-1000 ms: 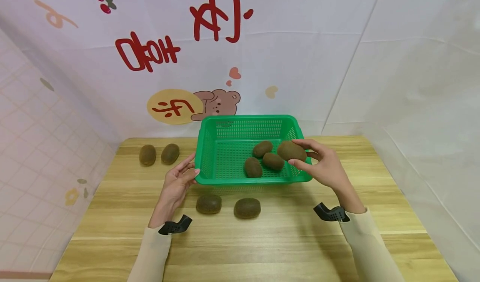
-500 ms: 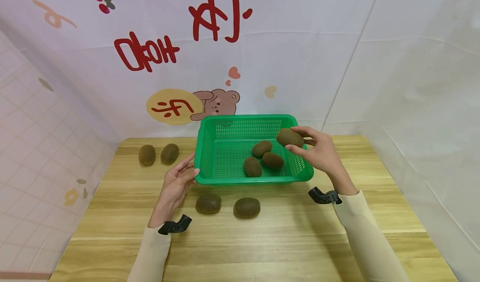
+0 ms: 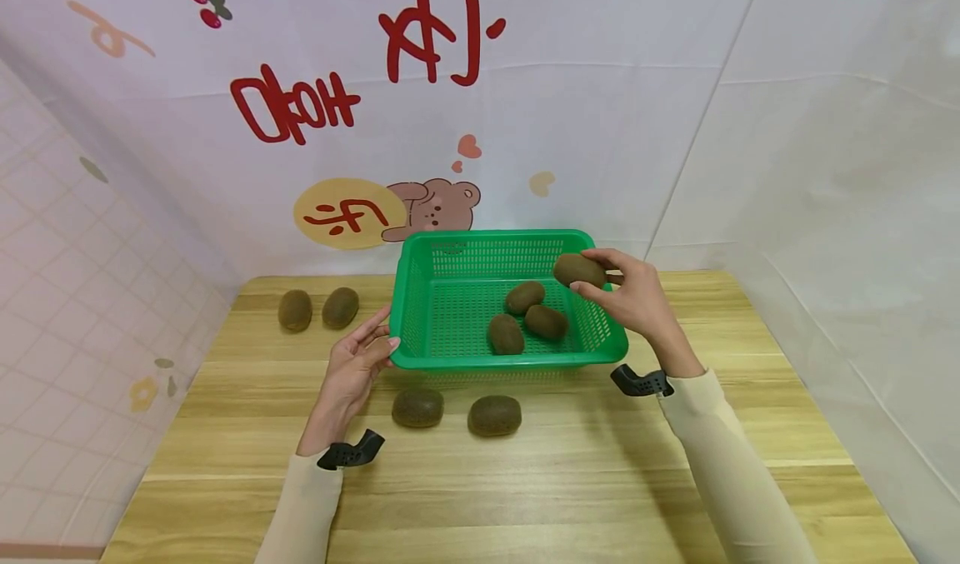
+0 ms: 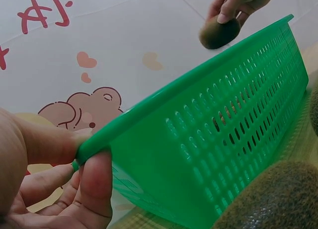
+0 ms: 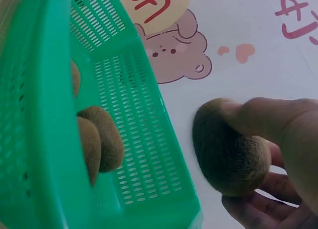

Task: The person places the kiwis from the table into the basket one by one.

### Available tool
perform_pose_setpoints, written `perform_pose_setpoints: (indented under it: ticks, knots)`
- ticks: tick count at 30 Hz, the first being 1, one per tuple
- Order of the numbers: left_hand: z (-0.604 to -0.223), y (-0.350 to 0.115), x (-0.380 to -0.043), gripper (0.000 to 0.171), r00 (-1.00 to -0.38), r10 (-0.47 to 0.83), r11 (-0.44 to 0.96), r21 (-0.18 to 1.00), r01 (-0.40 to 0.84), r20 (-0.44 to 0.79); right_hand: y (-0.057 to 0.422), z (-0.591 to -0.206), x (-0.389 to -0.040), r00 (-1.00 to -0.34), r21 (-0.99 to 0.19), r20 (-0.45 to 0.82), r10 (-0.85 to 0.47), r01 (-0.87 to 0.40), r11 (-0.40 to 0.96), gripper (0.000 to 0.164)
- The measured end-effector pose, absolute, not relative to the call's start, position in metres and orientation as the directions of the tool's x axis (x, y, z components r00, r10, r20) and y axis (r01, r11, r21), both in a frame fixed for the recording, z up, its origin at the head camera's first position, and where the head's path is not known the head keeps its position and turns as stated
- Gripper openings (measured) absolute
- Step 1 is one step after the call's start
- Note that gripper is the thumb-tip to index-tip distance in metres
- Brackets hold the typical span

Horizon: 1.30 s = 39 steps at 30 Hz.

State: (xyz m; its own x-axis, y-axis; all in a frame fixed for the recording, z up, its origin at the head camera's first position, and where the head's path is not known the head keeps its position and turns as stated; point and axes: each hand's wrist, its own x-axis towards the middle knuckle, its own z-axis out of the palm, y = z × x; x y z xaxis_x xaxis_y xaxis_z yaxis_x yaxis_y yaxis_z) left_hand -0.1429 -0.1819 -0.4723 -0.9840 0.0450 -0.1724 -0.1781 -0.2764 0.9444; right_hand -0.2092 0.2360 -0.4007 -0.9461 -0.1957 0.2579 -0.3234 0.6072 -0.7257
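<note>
My left hand (image 3: 354, 368) pinches the left rim of a green plastic basket (image 3: 491, 362), thumb on top and fingers beneath, as the left wrist view shows close up. Above the basket's right end, my right hand (image 3: 632, 296) grips a brown fuzzy kiwi (image 3: 579, 271) between thumb and fingers. In the right wrist view that kiwi (image 5: 223, 149) appears clear of the basket wall. Three kiwis lie inside on the basket floor: a rear one (image 3: 524, 297), a right one (image 3: 547, 322) and a front one (image 3: 506, 334).
Two kiwis lie on the wooden table (image 3: 570, 497) in front of the basket, one on the left (image 3: 417, 407), one on the right (image 3: 494, 416). Another pair, a left kiwi (image 3: 295, 310) and its neighbour (image 3: 341, 307), sits at the back left. A printed white cloth (image 3: 585, 114) hangs behind.
My right hand has lifted the kiwi up and toward the back, from near the basket's right rim to above it. My left hand and the basket stay put.
</note>
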Motion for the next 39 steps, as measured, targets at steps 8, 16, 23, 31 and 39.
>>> perform_pose_setpoints:
  ticks: [8, 16, 23, 31, 39]
  knots:
    - [-0.473, -0.181, -0.143, 0.065, -0.985, 0.047, -0.284, 0.943, -0.172, -0.165, 0.241, -0.402, -0.206, -0.957, -0.693, 0.228, -0.182, -0.291, 0.66, 0.064]
    - [-0.473, -0.181, -0.143, 0.065, -0.984, 0.047, -0.281, 0.943, -0.178, -0.171, 0.245, -0.406, -0.202, -0.94, -0.661, 0.246, -0.238, -0.342, 0.667, 0.072]
    - [-0.474, -0.18, -0.144, 0.065, -0.984, 0.045, -0.279, 0.944, -0.175, -0.169, 0.243, -0.407, -0.195, -0.929, -0.663, 0.254, -0.27, -0.37, 0.651, 0.08]
    - [-0.473, -0.181, -0.142, 0.065, -0.985, 0.035, -0.284, 0.943, -0.172, -0.169, 0.239, -0.414, -0.182, -0.933, -0.686, 0.204, -0.296, -0.352, 0.637, 0.086]
    - [-0.473, -0.18, -0.143, 0.065, -0.985, 0.041, -0.284, 0.943, -0.173, -0.168, 0.237, -0.418, -0.171, -0.909, -0.698, 0.232, -0.346, -0.404, 0.592, 0.087]
